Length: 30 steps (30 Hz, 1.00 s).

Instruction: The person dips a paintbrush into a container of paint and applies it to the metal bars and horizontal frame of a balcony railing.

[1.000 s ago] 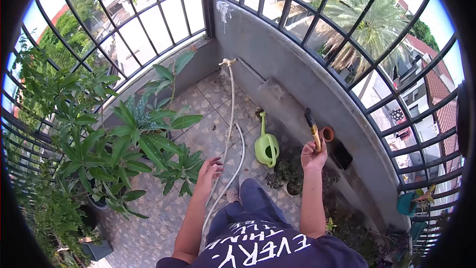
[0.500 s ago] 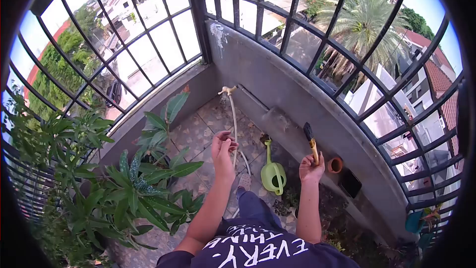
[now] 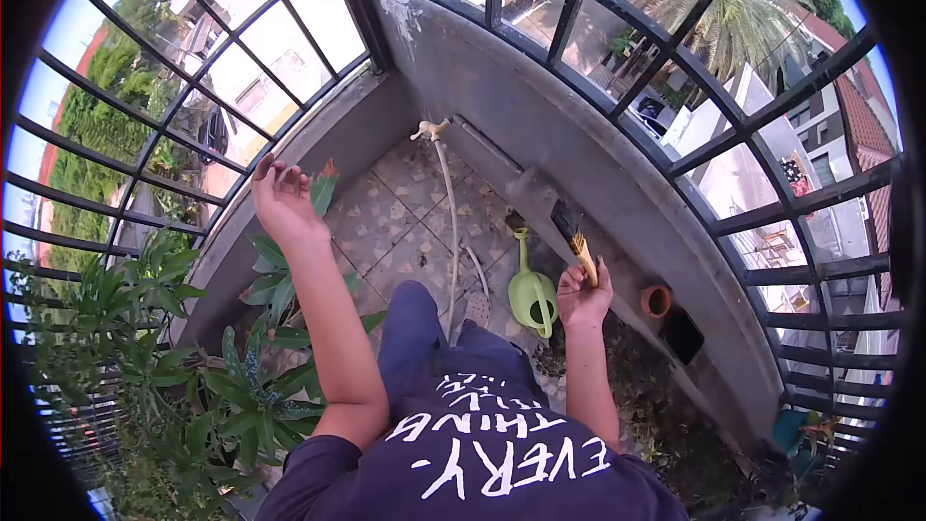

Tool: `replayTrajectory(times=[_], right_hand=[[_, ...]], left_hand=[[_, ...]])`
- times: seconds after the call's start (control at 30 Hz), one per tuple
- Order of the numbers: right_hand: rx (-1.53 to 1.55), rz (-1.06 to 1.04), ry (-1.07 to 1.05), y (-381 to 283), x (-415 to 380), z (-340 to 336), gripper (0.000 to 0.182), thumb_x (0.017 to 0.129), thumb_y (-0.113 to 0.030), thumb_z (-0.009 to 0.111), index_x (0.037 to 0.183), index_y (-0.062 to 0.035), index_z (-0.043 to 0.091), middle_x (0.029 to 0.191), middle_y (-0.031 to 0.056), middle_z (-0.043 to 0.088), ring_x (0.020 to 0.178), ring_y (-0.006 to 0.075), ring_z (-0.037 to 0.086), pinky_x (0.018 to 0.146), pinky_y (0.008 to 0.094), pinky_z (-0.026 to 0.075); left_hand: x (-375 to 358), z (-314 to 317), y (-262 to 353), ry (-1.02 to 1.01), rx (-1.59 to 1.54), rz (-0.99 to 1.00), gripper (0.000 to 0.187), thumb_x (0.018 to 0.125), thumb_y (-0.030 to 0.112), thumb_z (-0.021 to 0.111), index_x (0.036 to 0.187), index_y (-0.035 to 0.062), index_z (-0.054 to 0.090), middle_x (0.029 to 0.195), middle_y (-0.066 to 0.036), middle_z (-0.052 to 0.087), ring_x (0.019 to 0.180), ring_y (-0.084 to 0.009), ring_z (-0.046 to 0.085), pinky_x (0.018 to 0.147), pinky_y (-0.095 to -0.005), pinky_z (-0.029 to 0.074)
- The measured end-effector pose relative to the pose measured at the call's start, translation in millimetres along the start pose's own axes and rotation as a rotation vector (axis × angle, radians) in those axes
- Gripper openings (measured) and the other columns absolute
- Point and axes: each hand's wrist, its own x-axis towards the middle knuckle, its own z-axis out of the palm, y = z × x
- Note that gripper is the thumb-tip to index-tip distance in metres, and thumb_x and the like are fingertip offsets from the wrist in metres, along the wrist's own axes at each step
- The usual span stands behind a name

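My right hand [image 3: 585, 301] is closed round the wooden handle of a paintbrush [image 3: 583, 253], whose dark bristles point up and away toward the wall. My left hand [image 3: 286, 205] is raised over the low wall on the left, above the top leaves of a potted plant [image 3: 275, 381]. Its fingers are loosely bent and apart, with nothing in them. On the tiles, just left of my right hand, stands a light green watering can [image 3: 532, 297]. A terracotta pot [image 3: 656, 302] and a black phone-like slab [image 3: 682, 335] lie to the right of that hand.
A cream tap [image 3: 430, 130] on the far wall has a pale hose [image 3: 450, 232] running down to the tiled floor [image 3: 395, 222]. Black metal bars [image 3: 569, 10] rise above the grey wall [image 3: 617, 203]. Leafy plants crowd the left side, and a teal pot [image 3: 789, 432] stands far right.
My left hand has swung left and up, from beside the hose to over the left wall. The paintbrush in my right hand now tilts further left. My view has tipped down slightly.
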Motion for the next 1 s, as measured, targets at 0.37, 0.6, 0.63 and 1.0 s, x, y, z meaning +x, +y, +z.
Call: replayTrajectory(times=[0.37,0.6,0.63,1.0], right_hand=[[-0.003,-0.034,-0.037,74.7,50.5,72.0,0.024,0.092,-0.023,0.058,0.082,-0.0020,0.056,0.069,0.0089,0.054,0.057,0.0178,0.046,0.049,0.0273,0.036],[0.016,-0.214,-0.012,182.0,144.2,166.1,0.024,0.091,-0.024,0.059,0.080,-0.0025,0.060,0.073,0.0109,0.061,0.063,0.0210,0.054,0.051,0.0275,0.041],[0.029,-0.227,-0.003,203.1,158.1,188.2,0.023,0.091,-0.023,0.060,0.082,-0.0023,0.060,0.073,0.0105,0.060,0.063,0.0200,0.053,0.051,0.0266,0.041],[-0.025,-0.240,-0.001,334.5,231.3,330.2,0.018,0.090,-0.020,0.063,0.084,-0.0039,0.058,0.081,0.0134,0.064,0.067,0.0238,0.059,0.055,0.0287,0.045]], left_hand=[[122.5,77.8,-49.2,-0.024,-0.110,-0.054,0.020,0.089,0.011,0.053,0.109,0.0092,0.058,0.093,-0.001,0.056,0.084,-0.0129,0.052,0.074,-0.0283,0.041],[275.5,139.9,-110.2,-0.213,-0.084,-0.221,0.020,0.089,0.014,0.053,0.108,0.0101,0.058,0.091,0.000,0.055,0.082,-0.0104,0.052,0.073,-0.0274,0.040],[302.2,148.5,-112.2,-0.237,-0.058,-0.254,0.020,0.090,0.014,0.053,0.109,0.0096,0.057,0.091,0.000,0.055,0.081,-0.0107,0.052,0.072,-0.0270,0.040],[488.9,158.7,-118.0,-0.339,0.126,-0.368,0.022,0.092,0.019,0.052,0.111,0.0101,0.057,0.092,-0.001,0.057,0.082,-0.0113,0.056,0.074,-0.0267,0.041]])
